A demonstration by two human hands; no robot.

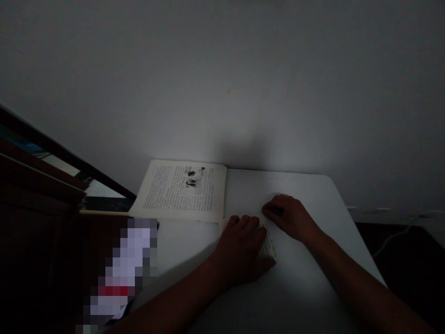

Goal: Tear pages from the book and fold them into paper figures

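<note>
Left hand (243, 246) on printed paper (268, 248), white table (313, 190) underneath. Right hand (290, 215) just right of it, fingers curled, grip unclear. Illustrated printed page (174, 192) ahead-left of left hand.

Past the fingertips of the right hand (290, 215), the white tabletop (309, 190) gives open room as far as the wall (278, 93), which stops any reach beyond. Right of those fingers the surface runs free to its edge. Only a narrow gap parts them from the fingers of the left hand (243, 250), which block the small printed paper (269, 246) from above. Beyond and left of the left fingers, a flat printed sheet (184, 195) takes up the surface.
</note>
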